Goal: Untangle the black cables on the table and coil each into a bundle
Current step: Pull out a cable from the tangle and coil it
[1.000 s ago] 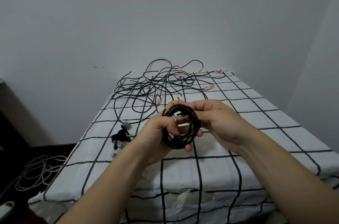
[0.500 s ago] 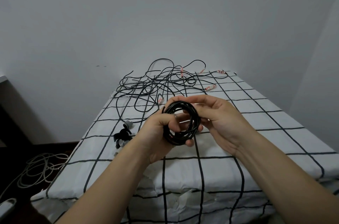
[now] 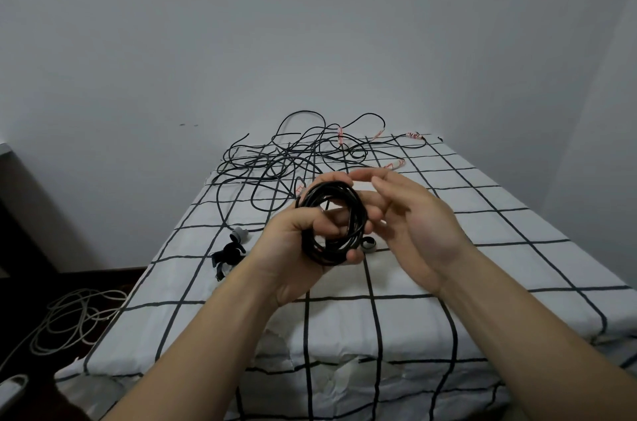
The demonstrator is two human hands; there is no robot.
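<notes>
A coiled black cable bundle (image 3: 332,222) is held upright above the table, and my left hand (image 3: 296,248) grips its lower left side with fingers curled through the loop. My right hand (image 3: 417,224) sits just to the right of the coil with its fingers straight and spread, the fingertips near the coil's top and right rim. A tangle of loose black cables (image 3: 296,158) with red-and-white tags lies at the far end of the table (image 3: 448,282), which has a white cloth with a black grid.
Black and grey strap pieces (image 3: 229,253) lie on the cloth left of my left hand, and a small grey strap loop (image 3: 368,243) shows just below the coil. Pale cable (image 3: 69,317) is heaped on the dark floor at left. Walls stand behind and to the right.
My right hand has opened and drawn back from the coil, its fingers now straight. The left hand keeps its grip, and the coil has risen slightly.
</notes>
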